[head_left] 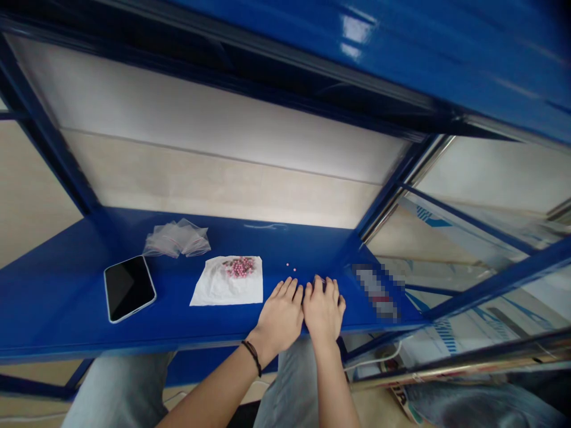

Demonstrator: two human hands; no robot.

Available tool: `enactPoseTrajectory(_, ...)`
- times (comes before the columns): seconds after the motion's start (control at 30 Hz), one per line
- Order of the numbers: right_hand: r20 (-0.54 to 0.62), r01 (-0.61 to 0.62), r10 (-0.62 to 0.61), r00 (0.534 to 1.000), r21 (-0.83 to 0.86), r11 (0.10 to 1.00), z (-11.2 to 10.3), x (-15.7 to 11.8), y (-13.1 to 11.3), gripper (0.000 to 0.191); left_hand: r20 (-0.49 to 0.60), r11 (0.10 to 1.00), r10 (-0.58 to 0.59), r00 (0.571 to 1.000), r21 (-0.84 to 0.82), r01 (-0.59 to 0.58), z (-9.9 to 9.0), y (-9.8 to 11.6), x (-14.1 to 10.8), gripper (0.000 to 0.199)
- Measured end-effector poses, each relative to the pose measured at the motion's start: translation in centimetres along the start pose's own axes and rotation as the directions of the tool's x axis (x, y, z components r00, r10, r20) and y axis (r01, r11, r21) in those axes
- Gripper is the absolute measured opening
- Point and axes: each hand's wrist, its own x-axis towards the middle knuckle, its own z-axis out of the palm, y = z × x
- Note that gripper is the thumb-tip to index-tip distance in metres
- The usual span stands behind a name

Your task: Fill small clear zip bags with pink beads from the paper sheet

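Observation:
My left hand (282, 316) lies palm down on the blue shelf (178, 327), fingers stretched out, with a dark band on its wrist. Right beside it rests my right hand (323, 310), also palm down with fingers extended. Something small and shiny shows at its fingertips, too unclear to name. Two loose pink beads (294, 270) lie just beyond my left fingertips. To the left, a pile of pink beads (241, 267) sits on a creased white sheet of paper (227, 291). Whatever is under my palms is hidden.
Clear plastic zip bags (178, 239) are heaped behind the paper. A phone or tablet with a dark screen (129, 288) lies at the left. A blurred-out item (378, 292) is at the right end. Blue metal posts (397, 184) frame the shelf, and another blue shelf (401, 53) hangs overhead.

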Motion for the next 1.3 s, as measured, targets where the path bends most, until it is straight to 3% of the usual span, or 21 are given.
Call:
enactPoseTrajectory(0.2,-0.011,0.032,-0.031,0.999,0.057,0.998,0.1,0.5,0.5,0.043,-0.011,1.0,0.013,1.0,-0.022,-0.013,0.3,-0.6,0.2,0.048)
enactPoseTrajectory(0.37,-0.105,0.227,-0.214,0.971,0.139,0.964,-0.4,2.3,1.2,0.037,-0.01,0.995,-0.009,1.0,-0.102,0.008,0.0,-0.7,0.0,0.057)
enactPoseTrajectory(0.5,-0.038,0.355,-0.354,0.934,0.181,0.917,-1.1,4.4,0.5,0.029,0.017,0.988,-0.028,0.999,-0.153,0.03,-0.5,-0.6,0.0,0.065)
enactPoseTrajectory(0.63,0.047,0.453,-0.469,0.882,0.19,0.871,-0.5,5.7,-0.2,0.018,0.038,0.977,-0.01,0.999,-0.212,0.017,-0.9,-0.9,0.0,0.072)
enactPoseTrajectory(0.9,0.053,0.48,-0.511,0.858,0.274,0.833,1.4,6.7,-0.3,0.017,0.007,0.964,-0.017,1.0,-0.267,0.019,-0.9,-1.0,-0.2,0.064)
enactPoseTrajectory(1.1,0.053,0.438,-0.501,0.864,0.412,0.799,2.4,10.2,-4.4,0.009,-0.128,0.932,-0.059,0.99,-0.362,0.009,-1.6,-0.4,-1.4,0.061)
enactPoseTrajectory(1.2,0.078,0.434,-0.51,0.857,0.426,0.794,3.7,11.3,-6.1,0.007,-0.236,0.9,-0.144,0.961,-0.435,0.028,-3.2,-2.5,-2.7,0.061)
enactPoseTrajectory(1.3,0.085,0.424,-0.506,0.859,0.438,0.793,4.5,11.6,-6.6,0.009,-0.354,0.855,-0.318,0.879,-0.507,0.105,-5.6,-7.2,-3.6,0.059)
